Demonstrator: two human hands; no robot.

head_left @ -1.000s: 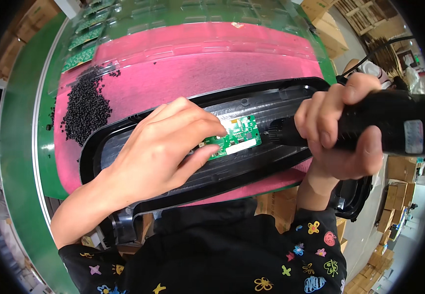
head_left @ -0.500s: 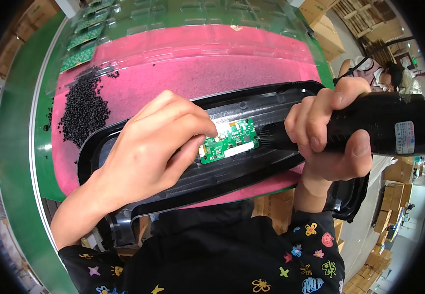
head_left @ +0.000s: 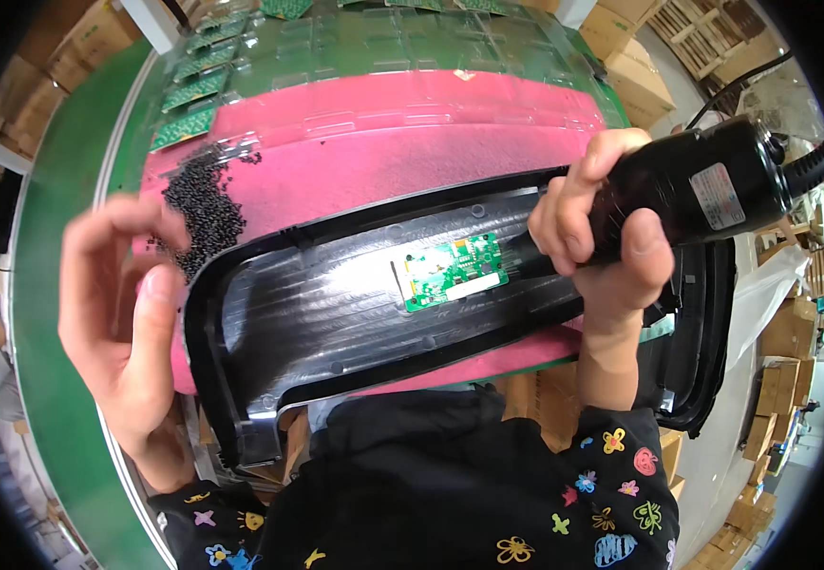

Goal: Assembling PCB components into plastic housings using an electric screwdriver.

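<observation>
In my right hand (head_left: 597,218) is a black electric screwdriver (head_left: 687,185), its thick body tilted up to the right. Its front end reaches the right side of a green circuit board (head_left: 454,274), where my fingers and the dark nose hide the tip. The board lies inside a long black plastic housing (head_left: 317,332). My left hand (head_left: 127,318), slightly blurred, is off the housing's left end beside a pile of small black screws (head_left: 205,209). Its fingers are curled, with thumb and fingertips apart, and nothing shows between them.
A pink mat (head_left: 355,147) lies under the housing on a green table. Clear plastic trays (head_left: 336,71) cover the far side, with more green circuit boards (head_left: 193,90) at the far left. Another black housing (head_left: 701,351) lies right of my right arm. Cardboard boxes (head_left: 787,356) stand farther right.
My left hand has left the circuit board and moved left to the screw pile, its fingers spreading apart. My right hand stays at the board's right side with the screwdriver, now tilted more steeply.
</observation>
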